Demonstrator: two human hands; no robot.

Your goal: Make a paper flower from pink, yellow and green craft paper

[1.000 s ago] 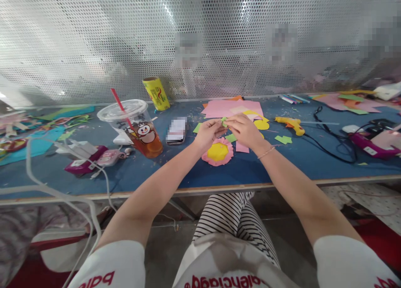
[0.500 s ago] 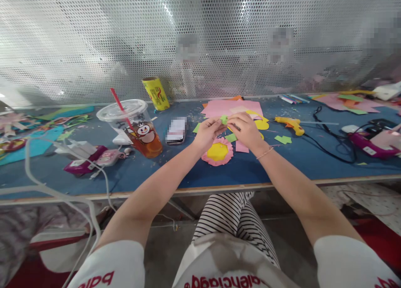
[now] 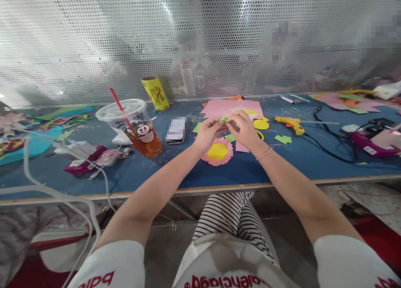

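Note:
Between my hands is a small green paper piece (image 3: 223, 118), mostly covered by fingertips. My left hand (image 3: 207, 134) pinches it from the left. From the right, my right hand (image 3: 244, 128) has its thumb and fingers closed at the edge of the same piece. Just below my left hand lies a pink ruffled paper flower with a yellow centre (image 3: 218, 152). A green paper scrap (image 3: 231, 137) and a pink paper strip (image 3: 242, 146) lie under and beside my right hand. Part of a yellow loop (image 3: 260, 134), perhaps a scissors handle, shows beside that hand.
A lidded drink cup (image 3: 142, 131) with a red straw leans at left, near a phone (image 3: 176, 130) and a yellow tube (image 3: 156, 93). Pink paper sheets (image 3: 228, 107) lie behind my hands. At right are a yellow glue gun (image 3: 290, 125), its black cord, and green scraps (image 3: 283, 139).
The fingers of my right hand have shifted slightly and bent around the green paper piece. My left hand stays almost in place. Objects on the table have not moved.

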